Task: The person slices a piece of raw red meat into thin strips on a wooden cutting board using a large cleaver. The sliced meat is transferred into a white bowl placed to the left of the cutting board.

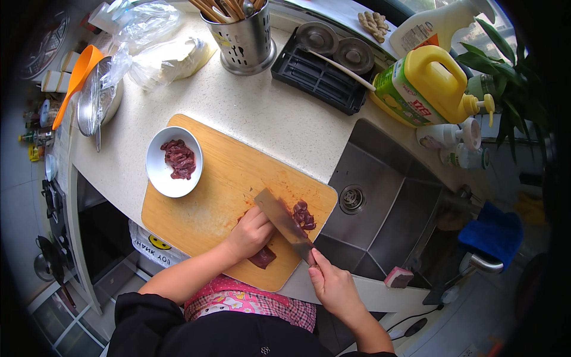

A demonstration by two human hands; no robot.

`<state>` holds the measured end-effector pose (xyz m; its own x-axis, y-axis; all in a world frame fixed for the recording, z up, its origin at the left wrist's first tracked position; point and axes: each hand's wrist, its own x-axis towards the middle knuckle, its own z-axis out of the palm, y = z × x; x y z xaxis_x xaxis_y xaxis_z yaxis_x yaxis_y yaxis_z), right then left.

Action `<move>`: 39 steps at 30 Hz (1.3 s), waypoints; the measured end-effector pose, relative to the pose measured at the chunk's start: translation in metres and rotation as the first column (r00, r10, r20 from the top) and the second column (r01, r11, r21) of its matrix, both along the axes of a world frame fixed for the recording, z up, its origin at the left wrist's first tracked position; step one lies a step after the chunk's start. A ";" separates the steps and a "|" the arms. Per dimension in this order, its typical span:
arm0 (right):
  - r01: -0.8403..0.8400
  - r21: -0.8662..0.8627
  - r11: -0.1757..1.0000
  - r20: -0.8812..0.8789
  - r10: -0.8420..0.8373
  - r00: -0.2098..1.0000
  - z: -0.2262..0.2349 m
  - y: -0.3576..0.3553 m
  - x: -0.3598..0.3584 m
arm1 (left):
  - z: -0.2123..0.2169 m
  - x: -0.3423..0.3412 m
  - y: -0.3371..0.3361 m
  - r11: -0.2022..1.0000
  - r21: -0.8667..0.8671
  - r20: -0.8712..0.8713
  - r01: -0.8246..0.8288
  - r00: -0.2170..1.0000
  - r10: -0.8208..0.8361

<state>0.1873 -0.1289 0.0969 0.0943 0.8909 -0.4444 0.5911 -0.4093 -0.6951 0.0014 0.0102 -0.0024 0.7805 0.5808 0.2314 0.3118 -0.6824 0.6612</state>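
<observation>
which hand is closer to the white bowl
Left. The left hand is over the cutting board, to the bowl's right and nearer the person; the right hand, holding the knife, is farther right.

At the front edge of the countertop (291,128) a cutting board (229,172) is laid; near the back edge, a utensil holder (242,43) and black rack (321,80) are set.

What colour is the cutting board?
The cutting board is a warm yellowish tan, seen best in the head view.
</observation>
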 end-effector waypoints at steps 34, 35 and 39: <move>0.315 -0.164 0.935 -0.270 -0.350 0.897 -0.007 0.019 0.000 | -0.002 -0.003 0.003 0.999 0.044 0.025 0.019 0.999 -0.020; 0.310 -0.165 0.936 -0.289 -0.346 0.893 -0.002 0.017 0.002 | -0.001 -0.004 0.003 0.999 0.043 0.041 0.021 0.999 -0.023; 0.375 -0.235 0.897 -0.390 -0.441 0.809 0.012 0.018 0.005 | -0.003 -0.008 0.001 0.996 0.043 0.046 0.073 0.996 -0.075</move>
